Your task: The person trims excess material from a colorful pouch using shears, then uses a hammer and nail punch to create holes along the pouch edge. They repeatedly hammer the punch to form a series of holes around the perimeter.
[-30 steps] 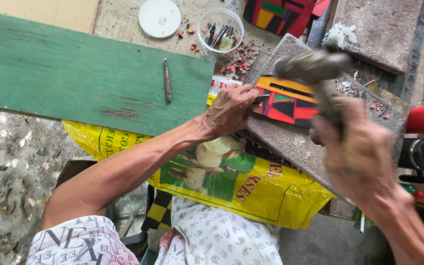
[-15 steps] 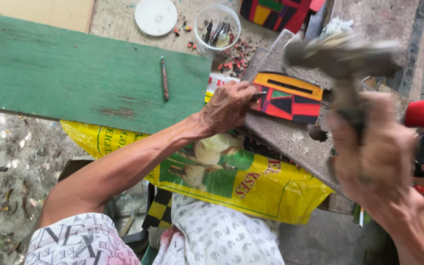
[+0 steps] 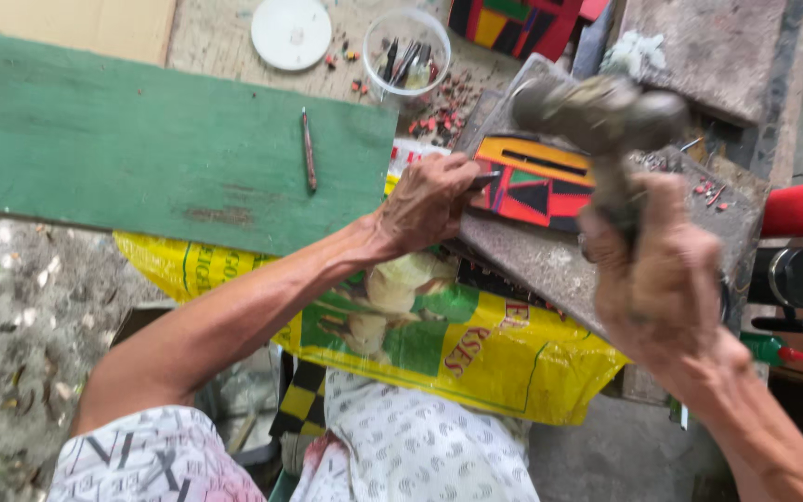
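left hand (image 3: pixel 429 200) pinching low, right hand (image 3: pixel 657 274) raised, fisted

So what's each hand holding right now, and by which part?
The right hand grips a hammer low on its handle, head raised. The left hand pinches a thin dark tool by its near end, against the painted panel.

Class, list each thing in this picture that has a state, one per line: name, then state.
right hand: shut on hammer, raised
hammer: lifted, motion-blurred
left hand: pinching a small tool against the painted piece
painted piece: flat on stone slab
clear tub: open, tools inside
white lid: off, lying flat
green board: flat, a thin tool resting on it
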